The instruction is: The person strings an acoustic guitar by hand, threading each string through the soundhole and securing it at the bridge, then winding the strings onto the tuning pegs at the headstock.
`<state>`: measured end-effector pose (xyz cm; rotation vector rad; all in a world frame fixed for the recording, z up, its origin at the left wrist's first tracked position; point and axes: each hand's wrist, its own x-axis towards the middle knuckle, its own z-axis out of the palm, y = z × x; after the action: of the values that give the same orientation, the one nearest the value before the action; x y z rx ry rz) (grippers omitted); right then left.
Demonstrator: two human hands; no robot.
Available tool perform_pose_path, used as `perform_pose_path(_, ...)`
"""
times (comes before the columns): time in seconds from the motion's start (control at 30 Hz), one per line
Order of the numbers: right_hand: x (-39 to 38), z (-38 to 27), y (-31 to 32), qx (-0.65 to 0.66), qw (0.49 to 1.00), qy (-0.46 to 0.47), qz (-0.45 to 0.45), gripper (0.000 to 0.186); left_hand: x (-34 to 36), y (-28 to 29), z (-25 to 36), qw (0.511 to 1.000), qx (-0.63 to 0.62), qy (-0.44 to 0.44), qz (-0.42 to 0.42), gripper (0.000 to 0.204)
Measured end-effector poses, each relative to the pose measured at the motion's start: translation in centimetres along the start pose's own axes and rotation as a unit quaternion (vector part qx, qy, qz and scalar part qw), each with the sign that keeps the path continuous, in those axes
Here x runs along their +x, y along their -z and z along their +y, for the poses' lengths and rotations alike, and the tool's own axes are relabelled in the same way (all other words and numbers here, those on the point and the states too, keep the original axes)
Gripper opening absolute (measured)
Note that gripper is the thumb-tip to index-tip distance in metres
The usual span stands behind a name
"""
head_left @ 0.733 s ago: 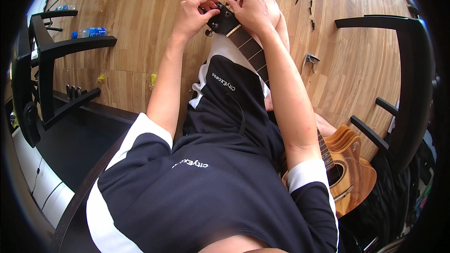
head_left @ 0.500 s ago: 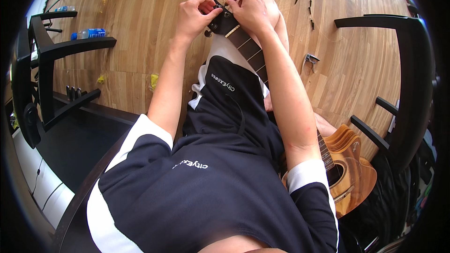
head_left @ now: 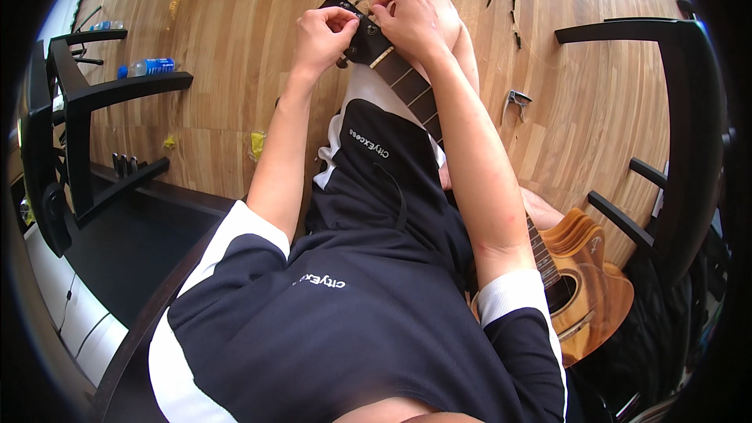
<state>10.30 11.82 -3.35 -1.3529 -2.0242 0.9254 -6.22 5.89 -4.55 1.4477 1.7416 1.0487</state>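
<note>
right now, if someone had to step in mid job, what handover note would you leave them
Left hand: fingers pinched at the left edge of the guitar headstock, around the tuning pegs; whether it holds a peg or a string cannot be told.
Right hand: pressed onto the headstock where it meets the neck, fingertips on the string area.
Guitar: lies across the lap, wooden body at the person's right, headstock out over the knees.
Nearby: a metal capo on the wooden floor to the right, a plastic bottle to the left.
Done or left: string state at the headstock is too small to read; check it by eye.
</note>
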Motion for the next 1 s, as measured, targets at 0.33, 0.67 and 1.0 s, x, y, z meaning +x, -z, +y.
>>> perform_pose_path(0.33, 0.2, 0.0, 0.1, 0.0, 1.0, 0.002, 0.001, 0.017, 0.8, 0.3, 0.2, 0.976, 0.099, -0.193, -0.026, 0.011)
perform_pose_path(0.67, 0.1, -0.1, 0.1, -0.003, 1.0, 0.004, 0.005, 0.017, 0.6, 0.0, -1.5, 0.957, 0.116, -0.263, 0.047, 0.009)
perform_pose_path(1.0, 0.0, -0.1, 0.1, -0.019, 1.0, 0.008, 0.009, 0.017, 0.0, -0.1, -0.6, 0.982, 0.074, -0.166, 0.048, 0.009)
